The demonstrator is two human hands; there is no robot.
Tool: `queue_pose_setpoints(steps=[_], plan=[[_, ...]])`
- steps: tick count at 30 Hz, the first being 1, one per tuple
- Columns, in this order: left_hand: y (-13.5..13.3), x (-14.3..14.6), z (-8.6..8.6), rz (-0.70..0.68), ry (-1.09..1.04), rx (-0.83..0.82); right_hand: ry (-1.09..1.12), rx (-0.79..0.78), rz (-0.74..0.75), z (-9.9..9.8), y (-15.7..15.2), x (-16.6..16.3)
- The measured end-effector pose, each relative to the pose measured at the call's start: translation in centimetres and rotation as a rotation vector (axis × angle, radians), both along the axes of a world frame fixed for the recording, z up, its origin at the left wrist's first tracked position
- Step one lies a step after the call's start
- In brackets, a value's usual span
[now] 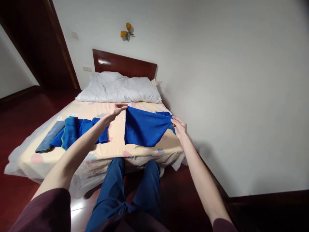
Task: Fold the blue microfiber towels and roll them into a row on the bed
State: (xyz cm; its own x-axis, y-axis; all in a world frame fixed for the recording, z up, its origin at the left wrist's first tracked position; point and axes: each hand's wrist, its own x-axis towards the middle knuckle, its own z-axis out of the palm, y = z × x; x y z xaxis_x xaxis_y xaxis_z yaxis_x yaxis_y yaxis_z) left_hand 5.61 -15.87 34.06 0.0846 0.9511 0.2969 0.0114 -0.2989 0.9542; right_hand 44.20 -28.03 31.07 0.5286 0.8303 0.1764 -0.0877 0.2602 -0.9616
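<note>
A plain blue towel (pixel 146 127) hangs stretched between my two hands above the bed. My left hand (pixel 117 109) pinches its upper left corner. At the upper right corner, the fingers of my right hand (pixel 179 125) are closed on the fabric. Behind the towel's right side, more blue cloth (pixel 165 113) lies on the bed, mostly covered from view. To the left, partly behind my left forearm, lie several folded blue cloths (pixel 84 126), a rolled blue cloth with a green edge (pixel 69 132) and a folded grey-blue cloth (pixel 51 137).
The bed (pixel 130 154) has a pale patterned sheet and stands in front of my legs. A white quilt (pixel 118 88) lies against the dark wooden headboard (pixel 125 62). A white wall (pixel 241 96) rises close on the right. Dark red floor (pixel 19 119) shows on the left.
</note>
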Motion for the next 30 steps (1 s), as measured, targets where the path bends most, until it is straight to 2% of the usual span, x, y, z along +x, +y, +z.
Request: queue_pose_setpoints(steps=[6, 12, 17, 21, 25, 28, 30], plan=[[-2.4, -1.3, 0.9, 0.018, 0.051, -0.02, 0.092, -0.041, 0.148, 0.6, -1.6, -0.5], [-5.8, -3.1, 1.1, -0.016, 0.098, -0.045, 0.054, -0.083, 0.156, 0.1, -4.9, -1.3], [-9.9, -5.2, 0.0, -0.047, 0.084, -0.15, 0.076, -0.202, 0.206, -0.4, -8.2, -1.4], [-11.6, -6.5, -1.8, -0.063, 0.062, -0.335, 0.108, -0.308, 0.24, -1.0, -8.8, -1.7], [-10.1, -7.1, -3.8, -0.044, 0.055, -0.448, 0.111, -0.344, 0.283, -1.8, -6.6, -2.4], [-6.9, -6.5, -5.1, -0.021, 0.043, -0.426, 0.088, -0.331, 0.27, -2.5, -3.1, -3.0], [-4.2, -5.7, -5.2, -0.004, 0.023, -0.389, 0.103, -0.319, 0.22, -2.6, -0.2, -3.5]])
